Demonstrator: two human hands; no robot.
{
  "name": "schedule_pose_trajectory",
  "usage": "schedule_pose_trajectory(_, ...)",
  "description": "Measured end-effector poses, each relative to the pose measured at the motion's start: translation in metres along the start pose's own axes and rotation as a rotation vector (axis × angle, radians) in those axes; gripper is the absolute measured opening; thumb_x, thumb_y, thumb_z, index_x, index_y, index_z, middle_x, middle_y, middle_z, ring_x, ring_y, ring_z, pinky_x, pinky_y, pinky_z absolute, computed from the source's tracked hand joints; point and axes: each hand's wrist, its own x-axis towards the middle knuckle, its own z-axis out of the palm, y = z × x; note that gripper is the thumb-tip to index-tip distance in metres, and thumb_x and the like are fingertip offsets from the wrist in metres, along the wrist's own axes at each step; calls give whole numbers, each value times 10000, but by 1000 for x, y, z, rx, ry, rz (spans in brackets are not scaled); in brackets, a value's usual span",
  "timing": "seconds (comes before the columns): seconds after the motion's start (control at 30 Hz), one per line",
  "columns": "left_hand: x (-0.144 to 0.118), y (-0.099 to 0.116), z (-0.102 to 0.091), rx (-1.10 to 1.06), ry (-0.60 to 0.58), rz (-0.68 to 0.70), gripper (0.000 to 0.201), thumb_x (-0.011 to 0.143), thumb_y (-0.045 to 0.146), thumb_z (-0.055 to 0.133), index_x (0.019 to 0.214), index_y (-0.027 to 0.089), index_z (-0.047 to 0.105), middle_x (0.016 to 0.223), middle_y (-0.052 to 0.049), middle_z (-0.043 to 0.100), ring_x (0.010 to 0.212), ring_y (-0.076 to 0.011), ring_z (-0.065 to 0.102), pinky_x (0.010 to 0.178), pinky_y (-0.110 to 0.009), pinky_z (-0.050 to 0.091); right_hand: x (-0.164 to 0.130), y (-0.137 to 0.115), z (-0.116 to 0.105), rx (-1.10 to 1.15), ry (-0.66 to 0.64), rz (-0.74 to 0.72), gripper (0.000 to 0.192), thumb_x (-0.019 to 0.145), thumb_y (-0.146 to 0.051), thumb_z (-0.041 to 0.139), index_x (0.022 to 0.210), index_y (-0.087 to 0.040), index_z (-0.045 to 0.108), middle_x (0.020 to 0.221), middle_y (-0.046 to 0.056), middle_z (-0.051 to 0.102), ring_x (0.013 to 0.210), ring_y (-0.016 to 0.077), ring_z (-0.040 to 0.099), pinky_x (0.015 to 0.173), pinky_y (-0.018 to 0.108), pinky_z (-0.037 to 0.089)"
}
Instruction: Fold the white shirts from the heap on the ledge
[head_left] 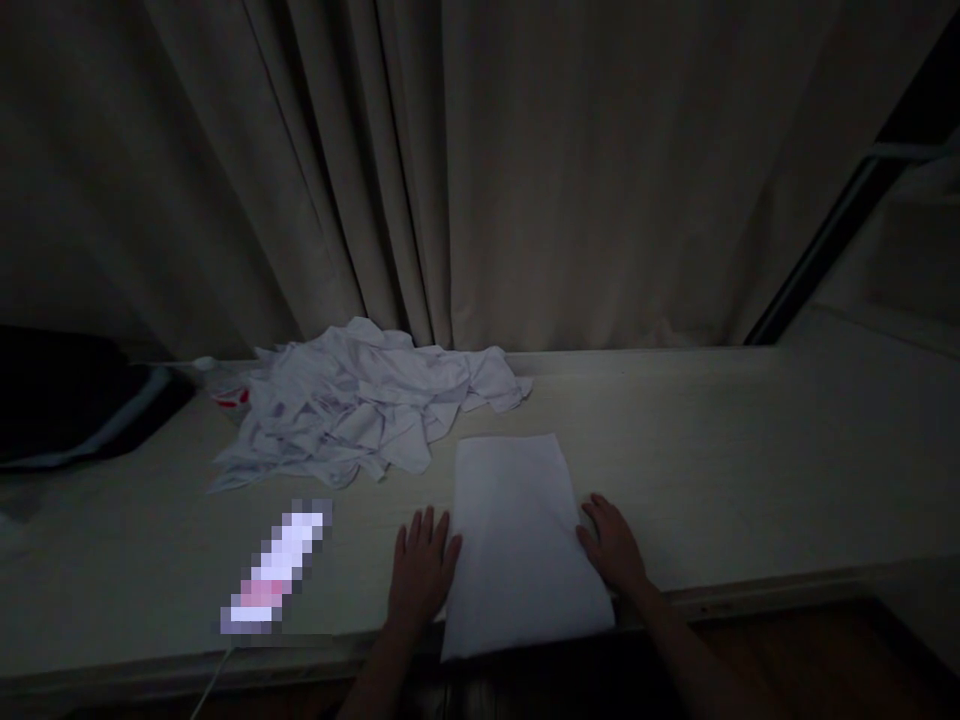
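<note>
A flat white cloth (pixel 525 540), with straight edges like a folded piece, lies on the light table (pixel 720 460), its near end hanging a little over the front edge. My left hand (pixel 421 565) rests flat beside its left edge, fingers stretched out and the thumb at the cloth's side. On the opposite side, my right hand (pixel 611 545) lies with fingers extended, its thumb at the right edge. Neither hand grips anything. Behind and to the left is a loose heap of crumpled white cloths (pixel 367 400).
A pixelated, lit phone-like object (pixel 277 565) with a cable (pixel 212 685) lies left of my left hand. A dark item (pixel 75 400) sits at the far left. Beside the heap is a transparent item with red marks (pixel 231 397). Curtains (pixel 570 180) hang behind the table.
</note>
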Motion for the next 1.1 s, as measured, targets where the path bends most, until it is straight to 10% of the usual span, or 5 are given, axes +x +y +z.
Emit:
schedule_pose_trajectory(0.3, 1, -6, 5, -11, -12, -1, 601, 878, 558, 261, 1345, 217, 427, 1462, -125, 376, 1377, -294, 275, 1125, -516, 214, 54, -25, -23, 109, -142, 216, 385, 904, -440, 357, 853, -178, 635, 947, 110, 658, 911, 209, 609, 839, 342, 443)
schedule_pose_trajectory(0.57, -1, -15, 21, 1, 10, 20, 567, 875, 545, 318, 1345, 245, 420, 1463, -126, 372, 1375, -293, 275, 1107, -529, 258, 133, -26, 12, 111, -213, 447, 366, 874, -479, 418, 840, -170, 611, 826, 89, 688, 746, 177, 635, 627, 264, 416)
schedule_pose_trajectory(1.1, -2, -20, 31, 45, 58, 66, 602, 846, 551, 403, 1367, 249, 382, 1467, -123, 369, 1369, -305, 291, 1092, -532, 284, 152, -7, 22, 202, -261, 344, 243, 829, -308, 491, 786, -178, 691, 836, 55, 706, 774, 161, 636, 679, 234, 440)
